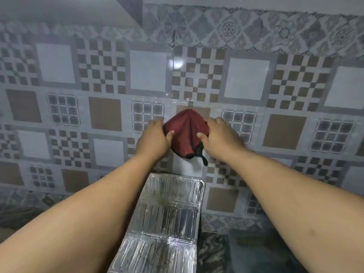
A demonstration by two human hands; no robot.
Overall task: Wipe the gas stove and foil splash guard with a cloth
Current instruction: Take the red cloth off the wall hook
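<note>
Up at the tiled wall (246,81), my left hand (155,138) and right hand (218,134) pinch the cloth (185,133) between them (hanging from a hook); the foil guard (171,213) lies straight below.

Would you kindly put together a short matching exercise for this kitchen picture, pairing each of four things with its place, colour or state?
Things
1. cloth
2. foil splash guard
3. left hand
4. wall tiles

Descriptions
A. silvery and ribbed, standing below the hands
B. dark red with a black edge, hanging from a point on the wall
C. patterned in grey, brown and white squares
D. grips one side of the fabric, opposite the right hand

Pairs: 1-B, 2-A, 3-D, 4-C
</note>
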